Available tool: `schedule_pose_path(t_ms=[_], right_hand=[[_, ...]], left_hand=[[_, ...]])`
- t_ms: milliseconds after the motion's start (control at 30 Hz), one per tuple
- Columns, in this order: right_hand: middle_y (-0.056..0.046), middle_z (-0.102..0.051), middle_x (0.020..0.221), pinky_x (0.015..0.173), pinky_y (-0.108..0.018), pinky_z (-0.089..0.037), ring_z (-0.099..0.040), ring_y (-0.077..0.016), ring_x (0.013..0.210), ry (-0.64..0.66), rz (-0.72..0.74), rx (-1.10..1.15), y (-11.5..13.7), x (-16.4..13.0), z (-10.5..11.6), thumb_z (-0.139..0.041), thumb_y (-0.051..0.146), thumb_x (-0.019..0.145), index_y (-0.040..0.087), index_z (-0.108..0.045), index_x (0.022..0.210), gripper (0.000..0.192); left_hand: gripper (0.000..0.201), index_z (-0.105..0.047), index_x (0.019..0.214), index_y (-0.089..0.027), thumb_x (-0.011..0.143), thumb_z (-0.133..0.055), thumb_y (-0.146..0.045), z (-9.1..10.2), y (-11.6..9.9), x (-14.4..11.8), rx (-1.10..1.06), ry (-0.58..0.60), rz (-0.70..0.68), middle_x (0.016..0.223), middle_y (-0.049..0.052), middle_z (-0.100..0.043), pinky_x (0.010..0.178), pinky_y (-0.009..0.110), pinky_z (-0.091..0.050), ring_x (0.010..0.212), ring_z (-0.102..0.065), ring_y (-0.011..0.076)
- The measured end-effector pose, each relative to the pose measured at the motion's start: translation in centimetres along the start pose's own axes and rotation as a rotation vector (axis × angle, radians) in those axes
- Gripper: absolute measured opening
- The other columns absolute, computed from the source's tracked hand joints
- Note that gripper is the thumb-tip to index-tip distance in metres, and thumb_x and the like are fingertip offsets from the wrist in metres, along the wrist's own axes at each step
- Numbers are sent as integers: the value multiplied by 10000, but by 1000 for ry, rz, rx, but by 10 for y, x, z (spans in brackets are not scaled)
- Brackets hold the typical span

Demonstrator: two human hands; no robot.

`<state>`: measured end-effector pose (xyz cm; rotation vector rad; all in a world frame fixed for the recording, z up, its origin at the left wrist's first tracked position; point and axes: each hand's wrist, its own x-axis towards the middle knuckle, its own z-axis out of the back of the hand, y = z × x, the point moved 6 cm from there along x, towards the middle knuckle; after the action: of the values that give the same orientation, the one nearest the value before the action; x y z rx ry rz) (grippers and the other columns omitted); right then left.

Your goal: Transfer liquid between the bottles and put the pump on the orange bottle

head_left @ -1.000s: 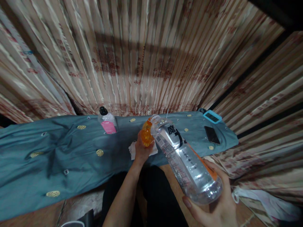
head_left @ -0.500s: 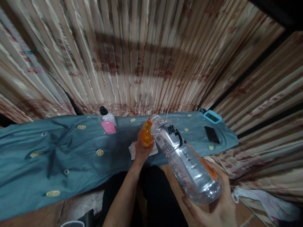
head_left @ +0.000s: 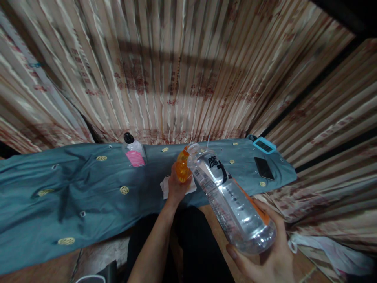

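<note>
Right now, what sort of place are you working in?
Probably a home room, not a workshop: pleated patterned curtains hang all around, a blue cloth covers the table, and a phone lies beside a small blue clock.

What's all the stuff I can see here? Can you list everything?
Big bottle: one, clear with black print, tilted, mouth at the orange bottle.
Orange bottle: one, on the cloth's near edge.
Small bottle: one, clear, pink label, black cap, far side.
Cloth: one, blue-green with gold spots, covering the table.
Tissue: one, white, under the orange bottle.
Phone: one, black, right end.
Blue gadget: one, far right corner.
Curtain: striped, behind.
Left hand: grips the orange bottle.
Right hand: holds the big bottle's base.
</note>
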<state>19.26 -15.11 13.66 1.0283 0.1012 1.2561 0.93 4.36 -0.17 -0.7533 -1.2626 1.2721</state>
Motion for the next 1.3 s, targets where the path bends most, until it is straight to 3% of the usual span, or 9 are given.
schedule_pose_path(t_ms=[967, 1133, 1300], right_hand=[[-135, -519, 1343, 917, -455, -438, -459, -380, 1301, 15, -33, 43, -2, 0, -3, -742, 512, 661, 211, -436, 1333, 798], [-126, -543, 1302, 915, -457, -467, -519, -366, 1232, 2, -19, 20, -2, 0, -1, -754, 512, 645, 210, -452, 1318, 797], [-129, -521, 1332, 913, -451, -453, -463, -379, 1294, 5, 4, 19, -1, 0, -1, -746, 514, 654, 215, -443, 1322, 792]], left_hand=[[600, -477, 1255, -211, 711, -729, -228, 0, 3, -1, -4, -6, 21, 1038, 52, -714, 811, 348, -580, 921, -713, 225], [593, -479, 1261, -221, 720, -721, -222, 0, 2, -1, -3, -10, -9, 1062, 47, -707, 807, 338, -575, 925, -709, 217], [624, -472, 1290, -229, 720, -724, -206, 0, 1, -1, -4, -1, 3, 1060, 45, -710, 816, 345, -575, 935, -708, 220]])
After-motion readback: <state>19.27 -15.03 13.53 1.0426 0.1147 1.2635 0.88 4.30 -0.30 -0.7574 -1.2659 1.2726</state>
